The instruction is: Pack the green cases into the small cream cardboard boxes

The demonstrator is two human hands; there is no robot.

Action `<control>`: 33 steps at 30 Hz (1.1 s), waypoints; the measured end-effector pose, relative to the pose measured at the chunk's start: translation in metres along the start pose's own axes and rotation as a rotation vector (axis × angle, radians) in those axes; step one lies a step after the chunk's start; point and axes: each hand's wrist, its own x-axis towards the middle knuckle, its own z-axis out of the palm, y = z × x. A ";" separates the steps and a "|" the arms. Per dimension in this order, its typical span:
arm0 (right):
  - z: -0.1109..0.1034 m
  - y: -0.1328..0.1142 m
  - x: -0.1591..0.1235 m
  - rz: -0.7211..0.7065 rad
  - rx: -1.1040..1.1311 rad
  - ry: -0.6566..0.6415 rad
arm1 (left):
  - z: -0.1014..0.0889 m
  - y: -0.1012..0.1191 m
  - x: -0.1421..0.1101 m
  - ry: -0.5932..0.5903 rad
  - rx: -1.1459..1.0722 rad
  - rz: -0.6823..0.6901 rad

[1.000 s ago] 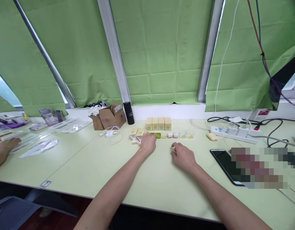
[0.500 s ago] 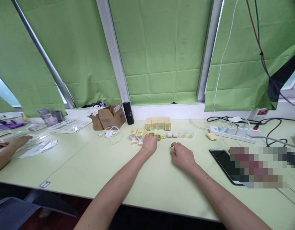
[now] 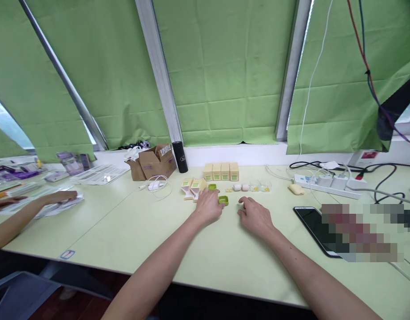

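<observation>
My left hand [image 3: 207, 209] rests on the table with its thumb and fingers at the edge of a small green square tray [image 3: 224, 201], gripping it. Just beyond the fingers lies a second green tray [image 3: 212, 187]. Beside that hand, on its left, are two opened cream cartons [image 3: 187, 186]. My right hand [image 3: 256, 217] lies on the table, loosely bent with fingers apart and nothing in it. Past it stand small white and pink cylinders [image 3: 240, 187], clear round cups with yellow centres [image 3: 260, 186] and tiny yellowish pieces [image 3: 228, 190].
Several closed cream boxes [image 3: 221, 172] stand in a row at the back. Left of them are a black bottle [image 3: 180, 158], a cardboard box [image 3: 156, 163] and a white charger [image 3: 154, 185]. A phone [image 3: 316, 231] and power strip [image 3: 328, 184] sit right. Another person's arm [image 3: 28, 212] reaches in from the left.
My left hand has drawn one green tray toward me, away from the other. My right hand has stayed about where it was. The other person's arm has moved right over the papers.
</observation>
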 end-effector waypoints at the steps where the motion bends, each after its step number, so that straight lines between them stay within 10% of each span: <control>1: 0.000 0.000 0.000 -0.002 0.010 0.007 | 0.002 -0.001 0.001 -0.020 -0.014 -0.005; 17: 0.011 0.007 0.007 -0.268 0.565 0.186 | -0.005 0.017 -0.027 0.243 -0.339 0.366; 33: 0.008 0.003 0.006 -0.222 0.835 0.155 | 0.005 0.001 -0.021 0.471 -0.581 0.567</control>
